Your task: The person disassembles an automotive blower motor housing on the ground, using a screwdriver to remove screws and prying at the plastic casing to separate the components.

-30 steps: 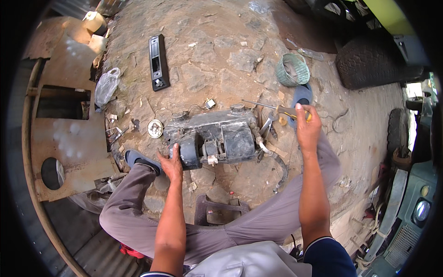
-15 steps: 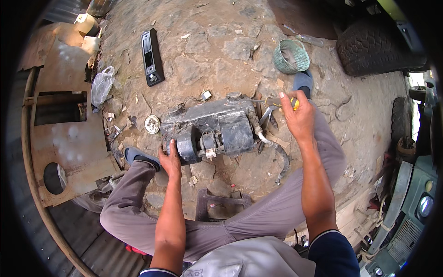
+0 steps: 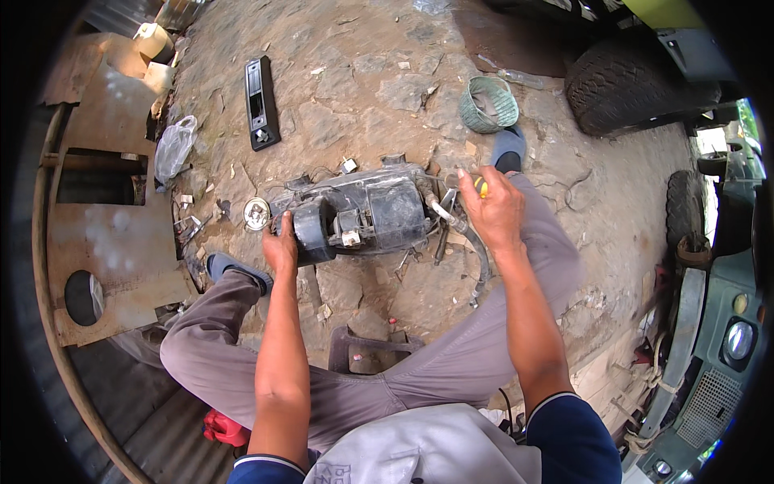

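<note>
A dusty black housing (image 3: 393, 206) with a cylindrical part at each end and a hose (image 3: 476, 250) at its right lies on the stony ground between my legs. My left hand (image 3: 280, 240) grips the left end of this unit. My right hand (image 3: 492, 208) holds a yellow-and-dark handled screwdriver (image 3: 482, 185), its shaft reaching to the upper right end of the housing. Loose metal tools lie by the hose. A round tin of small parts (image 3: 256, 214) sits just left of the unit, and a small boxy piece (image 3: 349, 165) lies behind it.
Cut rusty panels (image 3: 105, 185) and a plastic bag (image 3: 174, 149) are at the left. A long black part (image 3: 259, 103) lies further forward, with a green woven basket (image 3: 488, 110) right of it. A tire (image 3: 629, 85) and a green vehicle front (image 3: 717, 355) occupy the right side.
My right hand has brought the screwdriver leftward to the unit's right end, and more of its shaft is now hidden. My left hand keeps its grip on the left end.
</note>
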{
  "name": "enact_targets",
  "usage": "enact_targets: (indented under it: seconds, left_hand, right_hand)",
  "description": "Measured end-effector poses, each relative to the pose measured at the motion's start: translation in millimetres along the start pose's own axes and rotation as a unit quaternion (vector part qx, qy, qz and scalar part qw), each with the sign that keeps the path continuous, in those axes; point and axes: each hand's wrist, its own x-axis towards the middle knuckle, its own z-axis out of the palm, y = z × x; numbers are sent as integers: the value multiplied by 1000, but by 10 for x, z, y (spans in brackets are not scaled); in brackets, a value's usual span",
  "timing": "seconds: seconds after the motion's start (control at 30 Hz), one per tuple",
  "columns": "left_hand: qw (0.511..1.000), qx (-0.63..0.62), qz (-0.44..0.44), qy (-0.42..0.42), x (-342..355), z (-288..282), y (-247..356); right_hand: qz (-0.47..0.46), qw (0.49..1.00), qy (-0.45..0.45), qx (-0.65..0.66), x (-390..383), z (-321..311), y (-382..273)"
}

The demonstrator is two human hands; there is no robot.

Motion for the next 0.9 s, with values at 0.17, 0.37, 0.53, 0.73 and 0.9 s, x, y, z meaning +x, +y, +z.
enact_targets:
  seconds: [0.17, 0.37, 0.53, 0.73, 0.9]
  left_hand:
    - [1000, -9, 1, -9, 70, 37, 27]
    - [999, -38, 9, -19, 117, 36, -16]
    - [999, -43, 0, -19, 129, 53, -15]
    - [998, -54, 13, -28, 146, 58, -7]
    - [999, -36, 14, -18, 168, 53, -11]
  right_hand:
    - [-1, 1000, -6, -6, 28, 160, 65]
    - [-6, 1000, -15, 6, 60, 264, 70]
    - [19, 999, -33, 1, 55, 278, 105]
    - [-4, 999, -35, 12, 55, 271, 108]
    - [-8, 999, -39, 19, 43, 254, 80]
